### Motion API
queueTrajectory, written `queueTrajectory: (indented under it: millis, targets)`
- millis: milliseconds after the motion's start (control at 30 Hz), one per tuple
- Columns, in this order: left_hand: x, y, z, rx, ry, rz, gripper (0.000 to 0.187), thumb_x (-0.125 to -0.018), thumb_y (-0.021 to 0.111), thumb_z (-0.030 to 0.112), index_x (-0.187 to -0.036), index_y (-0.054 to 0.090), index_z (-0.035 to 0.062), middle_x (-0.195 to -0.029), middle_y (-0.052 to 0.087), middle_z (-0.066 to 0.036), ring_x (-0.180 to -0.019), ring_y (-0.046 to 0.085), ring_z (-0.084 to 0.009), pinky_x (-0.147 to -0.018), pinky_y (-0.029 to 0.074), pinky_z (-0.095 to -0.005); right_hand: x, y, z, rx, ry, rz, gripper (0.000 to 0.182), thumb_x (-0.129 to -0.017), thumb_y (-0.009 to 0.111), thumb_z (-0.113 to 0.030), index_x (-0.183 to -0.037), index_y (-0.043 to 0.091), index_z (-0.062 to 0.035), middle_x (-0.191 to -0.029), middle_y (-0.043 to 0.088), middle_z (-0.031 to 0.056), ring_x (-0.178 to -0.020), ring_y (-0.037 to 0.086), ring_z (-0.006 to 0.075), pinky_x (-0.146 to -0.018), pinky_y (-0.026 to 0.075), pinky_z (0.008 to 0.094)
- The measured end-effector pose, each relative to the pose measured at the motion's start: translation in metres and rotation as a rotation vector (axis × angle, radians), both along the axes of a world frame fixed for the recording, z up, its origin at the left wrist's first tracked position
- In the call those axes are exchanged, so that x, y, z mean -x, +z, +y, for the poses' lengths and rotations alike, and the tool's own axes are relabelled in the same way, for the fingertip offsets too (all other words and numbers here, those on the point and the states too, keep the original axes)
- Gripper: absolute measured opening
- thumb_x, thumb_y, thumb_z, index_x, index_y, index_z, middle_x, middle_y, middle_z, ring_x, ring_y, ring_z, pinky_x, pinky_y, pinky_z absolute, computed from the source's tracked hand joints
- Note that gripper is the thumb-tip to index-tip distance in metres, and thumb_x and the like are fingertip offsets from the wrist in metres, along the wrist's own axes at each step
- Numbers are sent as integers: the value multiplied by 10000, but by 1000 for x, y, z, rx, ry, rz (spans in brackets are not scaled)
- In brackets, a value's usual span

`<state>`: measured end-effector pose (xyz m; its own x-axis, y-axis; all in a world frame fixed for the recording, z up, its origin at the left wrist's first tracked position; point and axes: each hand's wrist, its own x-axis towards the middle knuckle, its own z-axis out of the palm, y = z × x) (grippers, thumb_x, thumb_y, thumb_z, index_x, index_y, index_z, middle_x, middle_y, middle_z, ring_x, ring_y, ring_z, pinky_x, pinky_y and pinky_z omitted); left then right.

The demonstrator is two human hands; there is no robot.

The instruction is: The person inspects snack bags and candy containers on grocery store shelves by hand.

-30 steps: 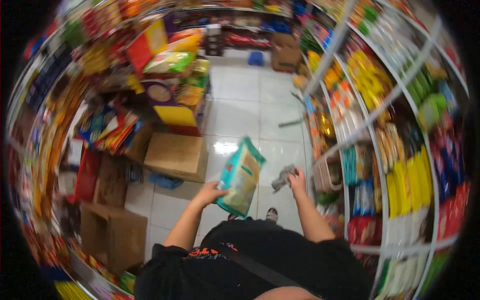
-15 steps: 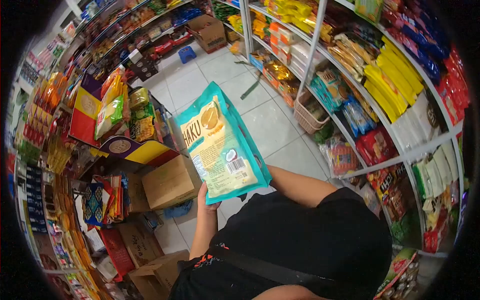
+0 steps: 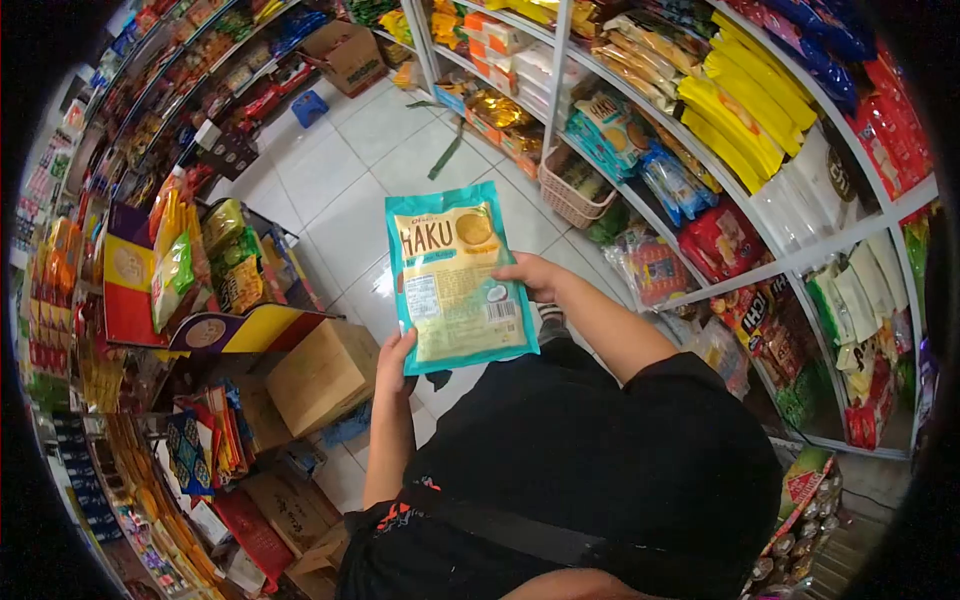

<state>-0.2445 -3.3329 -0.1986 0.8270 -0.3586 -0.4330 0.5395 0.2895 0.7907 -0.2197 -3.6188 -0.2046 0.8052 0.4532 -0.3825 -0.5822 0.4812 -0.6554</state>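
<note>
A teal and cream HAKU snack bag [image 3: 455, 300] is held up in front of my body, its printed face toward me. My left hand [image 3: 397, 358] grips the lower left edge, thumb on the front. On the right edge, a little above mid-height of the lower half, my right hand [image 3: 530, 277] is closed with its thumb and finger at the bag's side. The fingers behind the bag are hidden.
Shelves of packaged snacks curve along the right, with a pink basket [image 3: 575, 190] hooked at their edge. At left are a display stand [image 3: 240, 328] and a cardboard box [image 3: 325, 375]. A blue stool [image 3: 309, 108] stands on the tiled floor [image 3: 330, 165] ahead.
The bag has turned more upright and squarely toward the camera. My right hand, hidden behind it before, now shows on its right edge. The view has shifted, so the shelves appear further left.
</note>
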Motion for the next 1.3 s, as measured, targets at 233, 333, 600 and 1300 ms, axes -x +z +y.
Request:
queueTrajectory:
  millis: [233,333,600,1300]
  targets:
    - [-53,-23,-41,81,378,-18,348,-871,427,203,-1107,453,-51,-1009,555,-148,-895,560,-243,-762,465,-357,-51,-77,-87,-21,-457,271,351,-764,595,-170,-1074,499,-37,-989,584,95,-855,593,203,-739,500,337]
    - [-67,-33,-46,98,429,90,351,-865,431,205,-1108,445,-47,-1018,554,-153,-896,559,-260,-772,463,-364,-85,-103,-136,-7,-851,334,347,-761,599,-198,-1066,501,-67,-965,580,71,-831,585,193,-699,495,337]
    - [-101,-32,-121,-6,502,112,322,-856,440,192,-1088,474,-30,-1036,544,-140,-942,534,-249,-807,437,-367,-183,-128,-262,21,-1470,399,445,-787,569,-304,-1148,443,-78,-1135,483,70,-1006,471,219,-817,413,358]
    - [-89,-16,-173,-295,607,273,319,-863,446,168,-1080,481,-63,-1056,532,-149,-953,532,-245,-822,433,-351,-309,-207,-401,108,-1042,646,622,-853,402,-426,-1313,175,-73,-1329,225,210,-1122,363,391,-880,366,513]
